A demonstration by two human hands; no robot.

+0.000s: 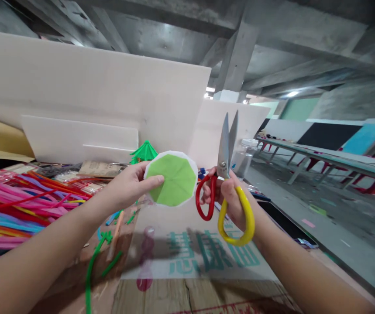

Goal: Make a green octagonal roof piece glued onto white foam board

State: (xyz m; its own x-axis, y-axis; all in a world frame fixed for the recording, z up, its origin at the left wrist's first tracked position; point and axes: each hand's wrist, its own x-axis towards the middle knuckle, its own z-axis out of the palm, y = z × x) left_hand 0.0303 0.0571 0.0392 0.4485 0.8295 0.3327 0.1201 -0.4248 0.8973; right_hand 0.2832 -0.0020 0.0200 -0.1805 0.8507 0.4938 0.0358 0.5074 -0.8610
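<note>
Round folded paper disc (173, 179): light green face, thin white rim, faint creases radiating from the centre.

Metal-bladed scissors (225, 174): silver-grey blades; one handle loop red, the other yellow.

Small pleated paper cone (144, 152) behind the disc: dark green, lighter fold lines.

Heap of fuzzy pipe-cleaner stems (13, 205): hot pink for the most part, mixed with red, orange, yellow, purple and blue.

Loose bent pipe-cleaner stem (92, 266): bright green.

Flattened cardboard sheet (180, 261) on the bench: pale grey panel printed with teal characters and a dull magenta mark; plain brown below it.

Upright foam boards (108, 91): off-white.

Far wall panels (364, 137): turquoise, black, pale green.
</note>
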